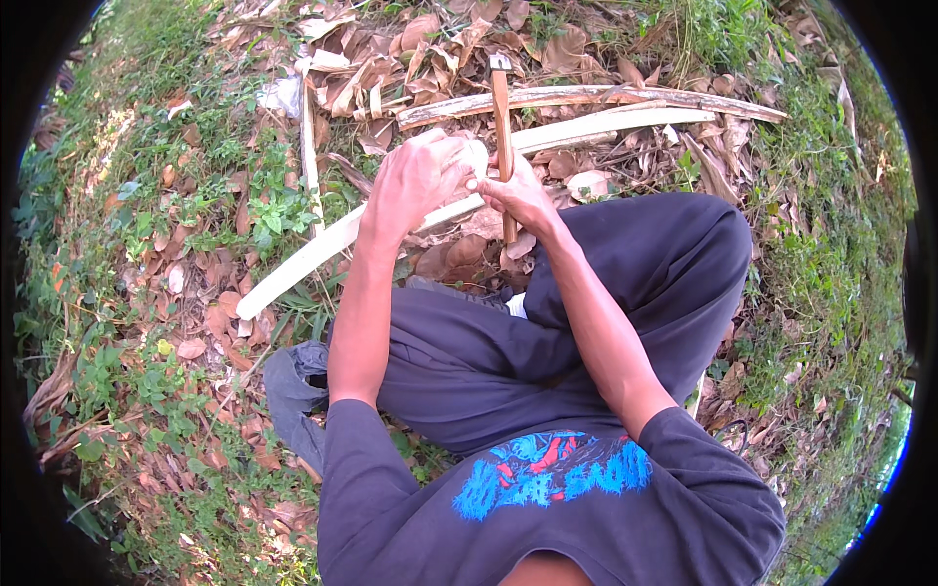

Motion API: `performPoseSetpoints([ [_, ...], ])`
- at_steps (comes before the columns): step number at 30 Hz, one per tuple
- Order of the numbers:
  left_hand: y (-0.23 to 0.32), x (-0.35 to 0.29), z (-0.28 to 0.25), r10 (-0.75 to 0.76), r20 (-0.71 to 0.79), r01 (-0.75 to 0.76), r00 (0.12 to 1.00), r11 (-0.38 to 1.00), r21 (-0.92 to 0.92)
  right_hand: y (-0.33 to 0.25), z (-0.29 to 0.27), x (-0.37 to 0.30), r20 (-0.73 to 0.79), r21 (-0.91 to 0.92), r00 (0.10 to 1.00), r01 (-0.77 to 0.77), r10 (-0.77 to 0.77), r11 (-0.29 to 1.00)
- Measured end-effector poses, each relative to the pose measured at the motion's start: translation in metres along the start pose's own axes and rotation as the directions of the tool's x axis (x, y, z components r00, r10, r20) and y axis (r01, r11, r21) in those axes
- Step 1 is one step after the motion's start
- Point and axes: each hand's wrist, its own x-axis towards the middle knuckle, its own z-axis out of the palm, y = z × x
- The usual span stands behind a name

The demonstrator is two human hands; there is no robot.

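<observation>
My left hand (pixel 418 174) is closed, its fingers bent toward my right hand. A small pale piece (pixel 477 156) shows at its fingertips; what kind of thing it is I cannot make out. My right hand (pixel 523 200) is closed round the wooden handle of a hammer (pixel 502 117). The hammer's metal head points away from me, and the handle's butt sticks out below the hand. Both hands are close together, thumb and fingertips nearly meeting. Under them runs a long pale strip of wood (pixel 293 272), slanting from the lower left toward the upper right, partly hidden by my hands.
A rough, bark-edged stick (pixel 684 95) lies beyond the pale wood. A thin upright stick (pixel 309 146) and a crumpled clear plastic bag (pixel 281 96) are at the left. Grey cloth (pixel 293 396) lies beside my bent leg (pixel 655 254). Dry leaves and green weeds cover the ground.
</observation>
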Motion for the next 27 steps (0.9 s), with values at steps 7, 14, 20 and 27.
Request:
performPoseSetpoints([
  [7,-0.004,-0.004,0.000,0.029,-0.003,-0.029,1.000,0.999,0.018,0.003,0.001,0.003,0.005,0.050,1.000,-0.005,0.005,0.999],
  [14,-0.015,-0.010,0.009,0.031,-0.045,-0.031,0.999,1.000,0.004,0.004,0.001,0.002,0.024,0.007,1.000,-0.011,0.011,1.000],
  [20,-0.004,-0.006,0.005,-0.026,0.020,0.025,0.999,0.999,0.046,-0.001,0.002,0.000,0.005,0.041,1.000,0.007,-0.007,0.999],
  [27,0.012,-0.010,0.001,0.013,-0.038,-0.010,0.999,0.996,0.089,0.003,-0.007,0.005,0.053,0.047,0.999,-0.005,0.002,0.999],
])
